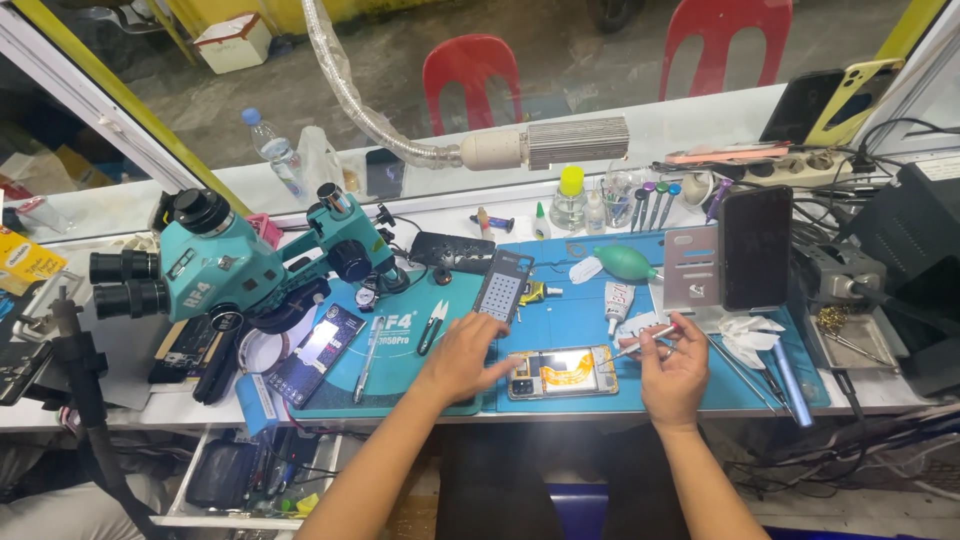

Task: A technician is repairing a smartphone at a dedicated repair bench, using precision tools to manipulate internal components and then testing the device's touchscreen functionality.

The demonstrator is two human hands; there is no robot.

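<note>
a: obs. 1, the opened phone [562, 372] lies flat on the blue work mat [600, 300], near the mat's front edge, back cover off, orange flex cable and lit board showing.

b: left hand [462, 355]?

a: resting on the mat just left of the phone, fingertips touching its left end. fingers spread loosely, clamped on nothing.

b: right hand [674, 372]?

a: just right of the phone, pinched around a slim metal tool [640, 345], likely tweezers. tip points left, over the phone's upper right corner; contact cannot be told.

b: surroundings?

a: teal microscope [215, 265] at far left of the bench. small scissors [432, 325] left of the left hand. green blower bulb [625, 262] behind the phone. dark phone on a stand [755, 248] at right rear.
</note>
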